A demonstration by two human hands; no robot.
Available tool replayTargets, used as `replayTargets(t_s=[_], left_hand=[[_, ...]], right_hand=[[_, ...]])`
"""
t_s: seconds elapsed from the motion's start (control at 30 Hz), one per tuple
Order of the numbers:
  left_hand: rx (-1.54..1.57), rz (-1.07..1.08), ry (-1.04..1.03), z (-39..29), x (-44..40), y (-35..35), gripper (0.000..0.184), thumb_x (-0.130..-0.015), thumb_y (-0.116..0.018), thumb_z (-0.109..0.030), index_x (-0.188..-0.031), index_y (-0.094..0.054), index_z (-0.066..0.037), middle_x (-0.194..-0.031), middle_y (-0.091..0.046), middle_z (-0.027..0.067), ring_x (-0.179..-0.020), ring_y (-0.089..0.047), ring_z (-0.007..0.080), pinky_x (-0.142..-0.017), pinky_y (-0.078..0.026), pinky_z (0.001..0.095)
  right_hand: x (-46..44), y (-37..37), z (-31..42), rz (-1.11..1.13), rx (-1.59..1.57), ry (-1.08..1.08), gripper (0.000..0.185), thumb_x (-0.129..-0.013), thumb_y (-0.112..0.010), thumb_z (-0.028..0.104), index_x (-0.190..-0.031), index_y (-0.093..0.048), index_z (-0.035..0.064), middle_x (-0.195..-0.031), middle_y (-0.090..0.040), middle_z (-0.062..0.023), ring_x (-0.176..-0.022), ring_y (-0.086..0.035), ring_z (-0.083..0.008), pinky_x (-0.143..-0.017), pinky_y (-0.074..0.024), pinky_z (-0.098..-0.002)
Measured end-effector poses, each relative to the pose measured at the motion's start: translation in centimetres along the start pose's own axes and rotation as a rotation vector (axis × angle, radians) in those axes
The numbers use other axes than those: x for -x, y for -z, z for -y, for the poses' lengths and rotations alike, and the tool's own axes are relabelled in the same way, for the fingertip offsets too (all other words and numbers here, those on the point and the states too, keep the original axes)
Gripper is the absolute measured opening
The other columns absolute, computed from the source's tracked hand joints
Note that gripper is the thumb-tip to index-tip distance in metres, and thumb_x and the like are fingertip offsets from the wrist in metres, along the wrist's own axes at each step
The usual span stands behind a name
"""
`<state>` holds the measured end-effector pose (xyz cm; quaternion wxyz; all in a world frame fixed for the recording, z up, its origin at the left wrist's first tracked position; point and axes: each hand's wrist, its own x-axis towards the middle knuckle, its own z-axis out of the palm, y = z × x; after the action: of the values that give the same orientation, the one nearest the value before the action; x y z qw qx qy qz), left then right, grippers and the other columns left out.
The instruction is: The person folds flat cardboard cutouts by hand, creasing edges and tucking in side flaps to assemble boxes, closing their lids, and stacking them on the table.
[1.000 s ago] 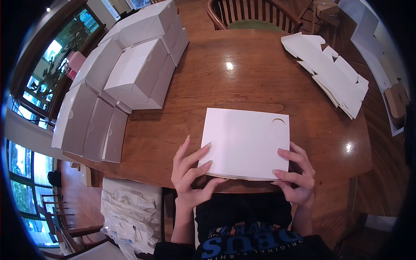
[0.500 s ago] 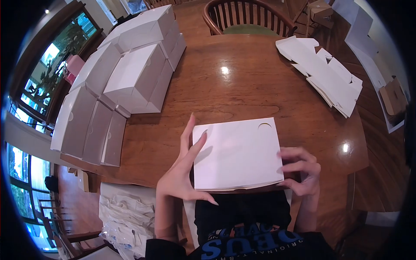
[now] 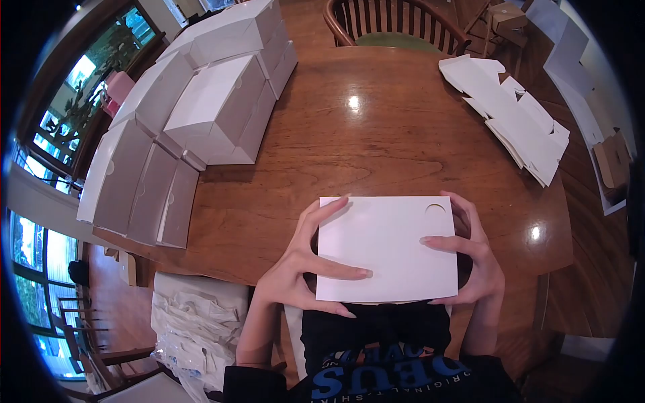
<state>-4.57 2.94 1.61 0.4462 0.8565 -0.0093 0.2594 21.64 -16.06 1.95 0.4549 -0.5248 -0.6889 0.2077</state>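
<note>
A closed white box [image 3: 390, 235], with a curved cut at its top right corner, lies at the table's near edge. My left hand [image 3: 312, 258] grips its left side, one finger over the far corner, another across the top face and the thumb at the near edge. On the right side my right hand [image 3: 474, 252] grips the box, with a fingertip resting on the top and the thumb by the near corner. The box's underside is hidden.
Stacked white boxes [image 3: 215, 101] stand along the left of the wooden table [image 3: 336, 148]. Flat white cardboard pieces [image 3: 514, 114] lie at the far right. A wooden chair [image 3: 396, 23] is beyond the table; crumpled plastic bags [image 3: 195, 329] lie at the lower left.
The box has straightened after a slight turn. Both hands have spread around it, with fingers at its far corners and on its top face. The view has shifted slightly.
</note>
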Motion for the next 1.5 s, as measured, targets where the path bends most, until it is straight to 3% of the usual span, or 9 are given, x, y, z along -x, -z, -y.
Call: replayTargets(t_s=[0.43,0.7,0.77,0.8,0.83,0.93,1.07,1.33,1.5], left_hand=[[-0.013,-0.096,0.056,-0.7,0.1,-1.9,0.048,-0.053,-0.09,-0.032,-0.099,-0.079,-0.027,-0.15,-0.036,0.0194,-0.139,-0.025,0.0454,-0.112,-0.023,0.0567],[0.059,-0.083,0.08,-1.0,0.0,-1.5,0.042,-0.051,-0.091,-0.027,-0.092,-0.08,-0.029,-0.13,-0.049,0.0112,-0.128,-0.038,0.0375,-0.109,-0.029,0.051],[0.041,-0.093,0.081,-0.8,-0.1,-1.4,0.042,-0.051,-0.091,-0.026,-0.092,-0.08,-0.029,-0.13,-0.049,0.0111,-0.127,-0.039,0.0364,-0.109,-0.028,0.0505],[0.031,-0.104,0.091,-0.8,0.1,-1.5,0.042,-0.051,-0.091,-0.026,-0.092,-0.08,-0.028,-0.13,-0.049,0.011,-0.127,-0.039,0.0352,-0.109,-0.028,0.05],[0.034,-0.098,0.093,-0.8,0.1,-1.5,0.042,-0.051,-0.091,-0.026,-0.092,-0.08,-0.028,-0.13,-0.049,0.011,-0.127,-0.039,0.0352,-0.109,-0.028,0.05],[0.016,-0.097,0.085,-0.7,0.1,-1.4,0.042,-0.052,-0.09,-0.024,-0.092,-0.08,-0.028,-0.132,-0.048,0.0122,-0.128,-0.04,0.0345,-0.11,-0.028,0.0492],[0.014,-0.111,0.087,-0.9,0.2,-1.6,0.043,-0.052,-0.09,-0.024,-0.093,-0.08,-0.027,-0.14,-0.045,0.0156,-0.133,-0.038,0.0371,-0.111,-0.028,0.0493],[0.078,-0.139,0.092,-0.9,0.5,-1.7,0.037,-0.06,-0.082,-0.021,-0.096,-0.08,-0.024,-0.146,-0.041,0.0206,-0.135,-0.038,0.0383,-0.112,-0.026,0.0496],[0.044,-0.106,0.153,-1.5,0.4,-1.5,0.03,-0.068,-0.076,-0.019,-0.097,-0.08,-0.021,-0.144,-0.044,0.0219,-0.137,-0.035,0.0376,-0.115,-0.018,0.0508]], right_hand=[[-0.3,-1.5,0.5,-0.126,0.011,0.005,0.07,-0.049,-0.094,0.035,-0.114,-0.073,0.0174,-0.149,-0.022,-0.0239,-0.137,-0.031,-0.0434,-0.113,-0.0275,-0.0516],[0.4,-2.2,1.3,-0.156,-0.034,-0.031,0.064,-0.055,-0.092,0.034,-0.116,-0.073,0.0222,-0.154,-0.016,-0.0255,-0.142,-0.022,-0.0467,-0.115,-0.024,-0.0526],[0.8,-2.3,2.7,-0.201,0.48,0.009,0.059,-0.059,-0.089,0.035,-0.115,-0.073,0.0274,-0.155,-0.012,-0.0286,-0.144,-0.016,-0.0484,-0.115,-0.0213,-0.0559],[0.8,-3.2,3.0,-0.338,0.459,0.099,0.048,-0.066,-0.085,0.032,-0.113,-0.073,0.0313,-0.153,-0.032,-0.02,-0.143,-0.024,-0.0433,-0.114,-0.0194,-0.0606],[1.1,-3.6,3.0,-0.341,0.458,0.092,0.048,-0.066,-0.085,0.032,-0.113,-0.073,0.0313,-0.153,-0.032,-0.02,-0.143,-0.024,-0.0433,-0.114,-0.0194,-0.0606],[1.3,-4.5,2.8,-0.171,0.483,0.08,0.033,-0.072,-0.079,0.021,-0.105,-0.076,0.0279,-0.123,-0.067,0.0039,-0.127,-0.053,-0.0312,-0.113,-0.0257,-0.0605],[1.1,-4.4,2.2,-0.194,0.336,0.112,0.038,-0.07,-0.081,0.019,-0.107,-0.075,0.026,-0.123,-0.067,0.0018,-0.126,-0.054,-0.0326,-0.11,-0.0312,-0.0607],[0.1,-2.7,1.8,-0.241,0.359,-0.082,0.061,-0.076,-0.07,0.059,-0.122,-0.069,0.0191,-0.143,-0.051,-0.0126,-0.135,-0.043,-0.0388,-0.106,-0.0321,-0.064],[0.0,-1.3,2.7,-0.142,0.405,-0.149,0.053,-0.087,-0.06,0.051,-0.127,-0.065,0.0166,-0.146,-0.048,-0.0135,-0.138,-0.038,-0.0384,-0.109,-0.0258,-0.0639]])
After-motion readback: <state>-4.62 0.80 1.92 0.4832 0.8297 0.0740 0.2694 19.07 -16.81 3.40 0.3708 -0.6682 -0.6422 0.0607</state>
